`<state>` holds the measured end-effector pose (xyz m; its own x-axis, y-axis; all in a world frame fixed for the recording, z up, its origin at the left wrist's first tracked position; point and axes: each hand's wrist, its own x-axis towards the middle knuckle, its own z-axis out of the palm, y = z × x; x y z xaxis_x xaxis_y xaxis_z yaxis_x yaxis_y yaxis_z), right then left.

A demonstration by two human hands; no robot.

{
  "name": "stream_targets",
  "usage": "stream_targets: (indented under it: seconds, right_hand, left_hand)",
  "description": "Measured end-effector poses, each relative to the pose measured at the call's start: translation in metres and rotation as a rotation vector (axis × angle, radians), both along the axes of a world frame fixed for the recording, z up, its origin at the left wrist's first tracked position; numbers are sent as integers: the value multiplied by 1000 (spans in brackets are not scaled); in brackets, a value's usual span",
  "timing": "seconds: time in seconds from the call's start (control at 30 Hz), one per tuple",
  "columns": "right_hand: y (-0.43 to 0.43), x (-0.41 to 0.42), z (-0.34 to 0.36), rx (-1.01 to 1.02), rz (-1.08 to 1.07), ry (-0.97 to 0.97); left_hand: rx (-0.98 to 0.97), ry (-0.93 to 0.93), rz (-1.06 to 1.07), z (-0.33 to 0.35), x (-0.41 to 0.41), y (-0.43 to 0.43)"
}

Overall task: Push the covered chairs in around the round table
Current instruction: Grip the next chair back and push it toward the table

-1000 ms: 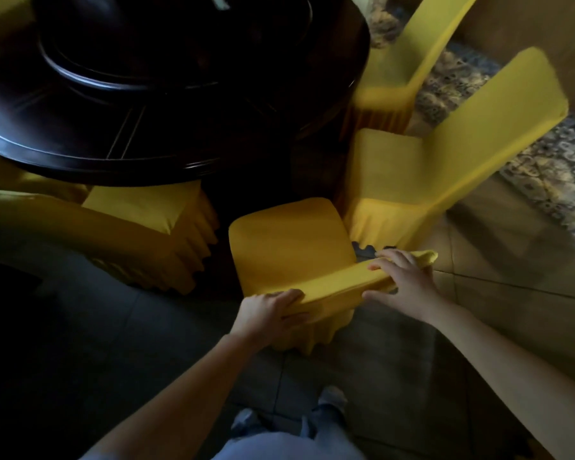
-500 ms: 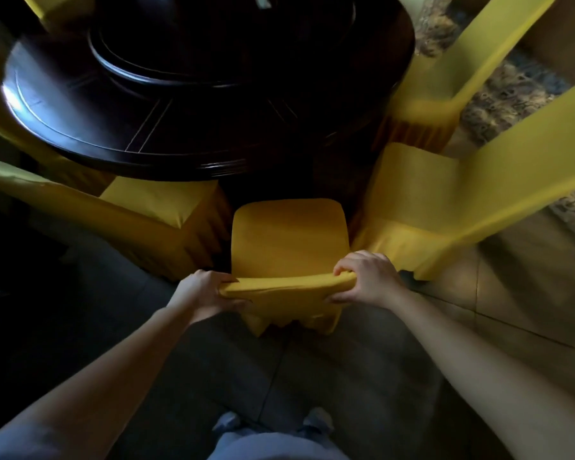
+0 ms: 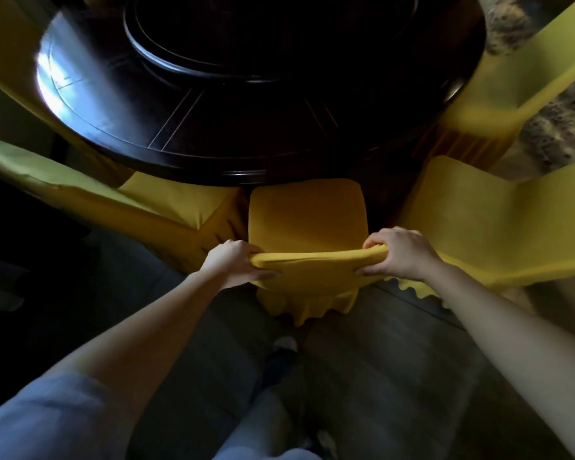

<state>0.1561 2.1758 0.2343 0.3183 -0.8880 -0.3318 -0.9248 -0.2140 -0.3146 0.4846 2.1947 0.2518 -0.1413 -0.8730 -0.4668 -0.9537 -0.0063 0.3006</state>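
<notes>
Fingers (image 3: pixel 375 239) curled (both hands), gripping chair back (image 3: pixel 316 260)

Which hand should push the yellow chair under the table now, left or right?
Neither alone. The left hand and right hand each grip one end of the middle chair backrest. Pushing with both probably keeps it straight toward the round table.

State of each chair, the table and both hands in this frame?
Middle chair: gripped by its backrest, seat front at the table edge.
Left chair: seat partly under the table.
Right chair: angled, seat mostly exposed.
Round table: top bare.
Left hand: clamped on backrest.
Right hand: clamped on backrest.
</notes>
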Motion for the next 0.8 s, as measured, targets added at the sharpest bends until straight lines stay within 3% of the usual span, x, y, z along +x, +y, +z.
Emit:
stream_targets:
  seconds: [0.23,0.33,0.63,0.8]
  right_hand:
    - [-57,-11,1,143,43,115]
    - [-58,-12,-2,117,32,126]
    - [-54,-4,10,125,-64,178]
    - [-45,-5,11,72,-143,133]
  left_hand:
    - [5,-29,-106,-12,-9,-47]
    - [21,-41,-149,-16,-7,-51]
    - [359,68,-236,-9,-7,-76]
    - [375,62,-275,-6,-12,-75]
